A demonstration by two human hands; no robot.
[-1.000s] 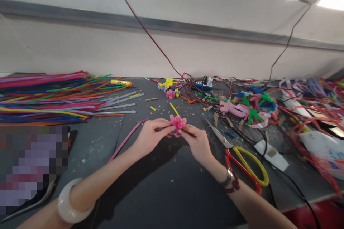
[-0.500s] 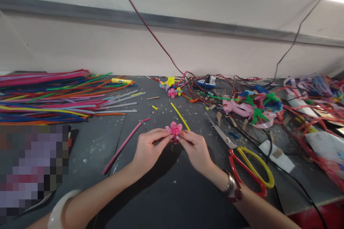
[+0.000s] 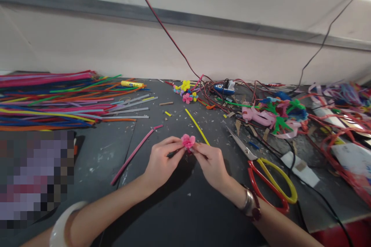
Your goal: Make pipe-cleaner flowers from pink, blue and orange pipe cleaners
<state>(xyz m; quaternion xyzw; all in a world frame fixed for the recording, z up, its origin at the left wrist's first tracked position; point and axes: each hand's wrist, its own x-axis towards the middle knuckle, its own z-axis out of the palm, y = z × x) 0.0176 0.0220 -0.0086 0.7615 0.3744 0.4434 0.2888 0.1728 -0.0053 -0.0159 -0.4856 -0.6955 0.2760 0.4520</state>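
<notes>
A small pink pipe-cleaner flower (image 3: pixel 188 141) is pinched between my two hands, its petals facing up and away from me. My left hand (image 3: pixel 165 159) grips its left side with thumb and forefinger. From the right, the fingertips of my right hand (image 3: pixel 212 163) close on it too. Just beyond my right hand lies a yellow pipe cleaner (image 3: pixel 197 126). To the left of my left hand rests a pink pipe cleaner (image 3: pixel 135 156) with a bent tip. Scissors (image 3: pixel 261 166) with one red and one yellow handle lie open to the right.
Bundles of coloured pipe cleaners (image 3: pixel 52 104) and a yellow glue stick (image 3: pixel 132 84) lie at the back left. Finished small flowers (image 3: pixel 187 92) sit at the back centre. Tangled cables, a blue boat-shaped thing (image 3: pixel 224 87), ribbons and scraps crowd the right.
The flower's petals look more drawn together and cupped than before. Both hands keep their pinch in nearly the same place. The camera view has shifted slightly.
</notes>
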